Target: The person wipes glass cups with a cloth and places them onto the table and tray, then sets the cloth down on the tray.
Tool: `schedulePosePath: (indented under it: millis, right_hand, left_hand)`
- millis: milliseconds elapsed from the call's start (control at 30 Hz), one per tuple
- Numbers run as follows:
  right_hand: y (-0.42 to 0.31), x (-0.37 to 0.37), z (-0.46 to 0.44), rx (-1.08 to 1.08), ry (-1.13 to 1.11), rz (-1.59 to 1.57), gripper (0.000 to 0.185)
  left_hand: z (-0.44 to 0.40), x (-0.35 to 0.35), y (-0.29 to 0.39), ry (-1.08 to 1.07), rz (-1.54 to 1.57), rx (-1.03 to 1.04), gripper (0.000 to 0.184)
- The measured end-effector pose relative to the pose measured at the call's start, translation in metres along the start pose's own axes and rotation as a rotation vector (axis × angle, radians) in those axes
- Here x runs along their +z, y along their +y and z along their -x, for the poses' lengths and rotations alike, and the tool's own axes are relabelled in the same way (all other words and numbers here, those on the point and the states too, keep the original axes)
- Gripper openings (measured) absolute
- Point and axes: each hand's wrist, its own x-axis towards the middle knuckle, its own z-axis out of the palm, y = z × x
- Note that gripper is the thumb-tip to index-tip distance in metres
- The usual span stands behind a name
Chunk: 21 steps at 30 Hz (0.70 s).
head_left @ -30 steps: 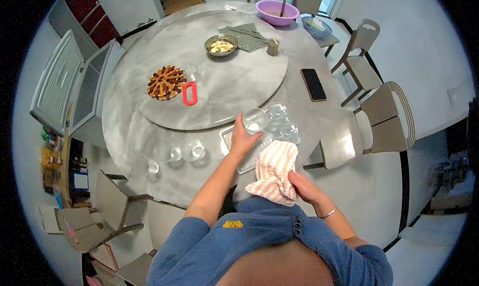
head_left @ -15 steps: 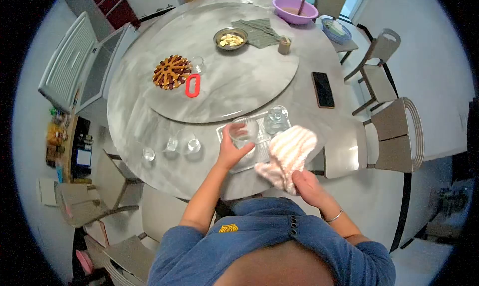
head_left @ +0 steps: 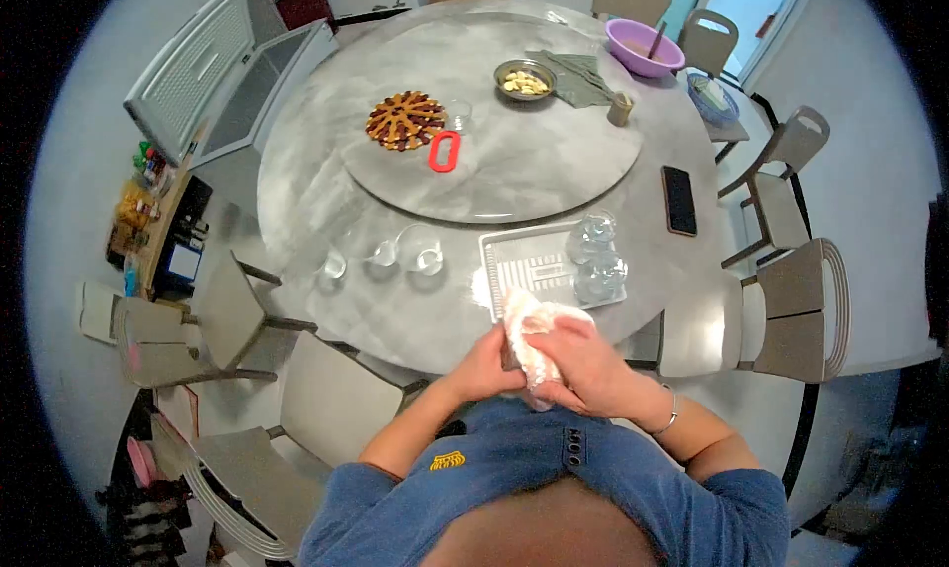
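Observation:
Close to my body, just off the table's near edge, my right hand (head_left: 583,369) presses a pink and white striped cloth (head_left: 535,332). My left hand (head_left: 484,367) is curled on the other side of the cloth, around a glass that the cloth and fingers mostly hide. Beyond them lies a clear ribbed tray (head_left: 534,261) with glasses (head_left: 599,275) at its right end. Left of the tray, three clear glasses (head_left: 425,258) rest on the marble table (head_left: 386,320).
The round turntable (head_left: 494,176) carries a lattice-patterned trivet (head_left: 405,121), a red ring-shaped object (head_left: 444,152), a glass and a metal bowl (head_left: 526,81). A phone (head_left: 679,201) lies at right; a purple basin (head_left: 645,48) stands behind. Chairs (head_left: 700,320) surround the table.
My left hand has lifted a glass off the tray and drawn it back to my body. The cloth in my right hand has come to it. The view has shifted left.

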Motion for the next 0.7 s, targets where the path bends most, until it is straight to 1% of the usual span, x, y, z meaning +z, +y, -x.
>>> schedulePosePath:
  millis: [33,67,133,167,200,267,300,333,367,400,467,500,533,567,600,633,667,700]
  right_hand:
    - [-0.003,0.013,-0.002,0.0,0.169,-0.043,0.047]
    - [-0.006,0.026,-0.002,-0.01,0.163,-0.045,0.047]
    - [-0.016,0.046,0.0,0.148,0.356,-0.079,0.034]
    - [-0.021,0.056,-0.005,0.112,0.483,-0.07,0.024]
    - [-0.027,0.059,-0.008,0.099,0.471,-0.072,0.024]
    - [-0.042,0.067,-0.016,0.069,0.427,-0.16,0.021]
    - [-0.047,0.073,-0.021,0.057,0.426,-0.162,0.021]
    - [-0.051,0.08,-0.025,-0.085,0.473,-0.281,0.02]
    - [-0.057,0.086,-0.029,-0.226,0.516,-0.398,0.019]
    - [-0.067,0.088,-0.031,-0.234,0.514,-0.395,0.019]
    - [-0.089,0.089,-0.034,-0.149,0.405,-0.379,0.018]
    - [-0.093,0.097,-0.035,-0.078,0.424,-0.397,0.016]
    - [-0.1,0.102,-0.034,-0.088,0.42,-0.395,0.016]
    - [-0.107,0.104,-0.034,0.108,0.446,-0.498,0.016]
    - [-0.114,0.105,-0.035,0.306,0.465,-0.598,0.015]
    - [-0.119,0.106,-0.036,0.272,0.497,-0.553,0.016]
    - [-0.123,0.106,-0.036,0.264,0.488,-0.552,0.016]
    - [-0.127,0.106,-0.035,0.174,0.41,-0.347,0.017]
  left_hand:
    - [0.007,0.007,-0.001,0.024,0.149,0.02,0.078]
    - [0.014,0.011,0.0,0.047,0.3,0.042,0.079]
    - [0.029,0.011,0.0,0.034,0.368,0.076,0.079]
    - [0.037,0.011,-0.001,0.064,0.413,0.104,0.078]
    - [0.046,0.01,-0.001,0.095,0.455,0.136,0.077]
    - [0.068,0.002,0.001,0.082,0.402,0.157,0.075]
    - [0.08,-0.001,0.004,0.023,0.594,0.102,0.074]
    - [0.092,-0.002,0.009,-0.042,0.784,0.045,0.074]
    - [0.105,0.002,0.016,-0.06,0.933,0.071,0.07]
    - [0.113,0.001,0.013,-0.061,0.93,0.08,0.07]
    - [0.127,-0.007,-0.002,-0.449,1.455,0.164,0.064]
    - [0.136,-0.01,-0.004,-0.313,1.479,0.072,0.061]
    - [0.139,-0.012,-0.006,-0.381,1.452,0.09,0.058]
    - [0.148,-0.011,-0.006,-0.143,1.095,-0.018,0.055]
    - [0.157,-0.008,0.01,0.088,0.733,-0.116,0.053]
    - [0.163,-0.007,0.01,0.213,0.647,-0.09,0.048]
    - [0.169,-0.005,0.009,0.221,0.649,-0.081,0.048]
    - [0.176,-0.002,0.007,0.234,0.491,0.016,0.048]
